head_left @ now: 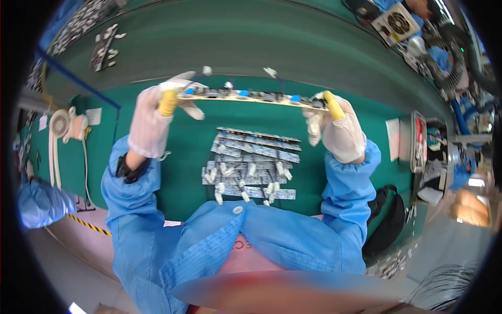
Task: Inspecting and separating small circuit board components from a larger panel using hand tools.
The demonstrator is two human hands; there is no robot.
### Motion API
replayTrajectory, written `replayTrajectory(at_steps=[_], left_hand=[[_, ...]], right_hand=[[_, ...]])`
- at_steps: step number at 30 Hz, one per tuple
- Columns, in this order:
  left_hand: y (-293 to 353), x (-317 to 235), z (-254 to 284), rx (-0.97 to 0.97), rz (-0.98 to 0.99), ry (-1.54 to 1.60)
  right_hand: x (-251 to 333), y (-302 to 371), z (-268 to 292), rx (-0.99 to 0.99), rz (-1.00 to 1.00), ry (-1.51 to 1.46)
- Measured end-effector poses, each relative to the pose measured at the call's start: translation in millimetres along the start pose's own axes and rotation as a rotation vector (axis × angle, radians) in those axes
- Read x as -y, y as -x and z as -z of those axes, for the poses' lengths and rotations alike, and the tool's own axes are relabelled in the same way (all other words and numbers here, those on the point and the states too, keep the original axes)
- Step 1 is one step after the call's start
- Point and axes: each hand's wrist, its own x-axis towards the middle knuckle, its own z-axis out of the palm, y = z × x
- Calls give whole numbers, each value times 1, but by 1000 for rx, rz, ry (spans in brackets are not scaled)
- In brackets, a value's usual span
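A long, narrow circuit board [252,98] is held up level between my two hands, nearly edge-on, its dark and blue parts facing up. White connectors on short wires rise from its far side. My left hand [166,102], in a white glove with a yellow finger cover, grips its left end. Gloved the same way, my right hand [336,123] pinches the right end. Closer to my body, several similar boards [251,162] lie in an overlapping stack on the green mat [180,178], with white connectors and wires spread over them.
Beyond the mat runs a dark green belt-like surface [219,47], with another board and connectors [104,49] at its far left. A small fan [61,123] stands left. To the right are a metal tray [417,141] and a black strap [386,220]. Other people's sleeves [47,204] show at the edges.
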Motion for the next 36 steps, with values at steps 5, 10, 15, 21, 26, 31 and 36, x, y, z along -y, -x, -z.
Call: replayTrajectory(at_steps=[5,10,15,21,26,31,36], left_hand=[[-2,4,-10,-51,15,307],[5,5,-22,7,116,932],[19,50,31,-208,-14,78],[51,129,132,-268,264,-195],[46,116,111,-218,355,-1001],[21,49,58,-104,-29,-488],[12,-25,1,268,-172,165]], right_hand=[[12,-9,-8,-86,-139,22],[13,-6,-24,32,-66,-16],[-14,9,-7,304,-20,948],[-31,18,1,416,-192,1495],[-19,6,2,404,-141,1459],[4,11,-11,302,-84,509],[26,23,-48,-101,95,-54]])
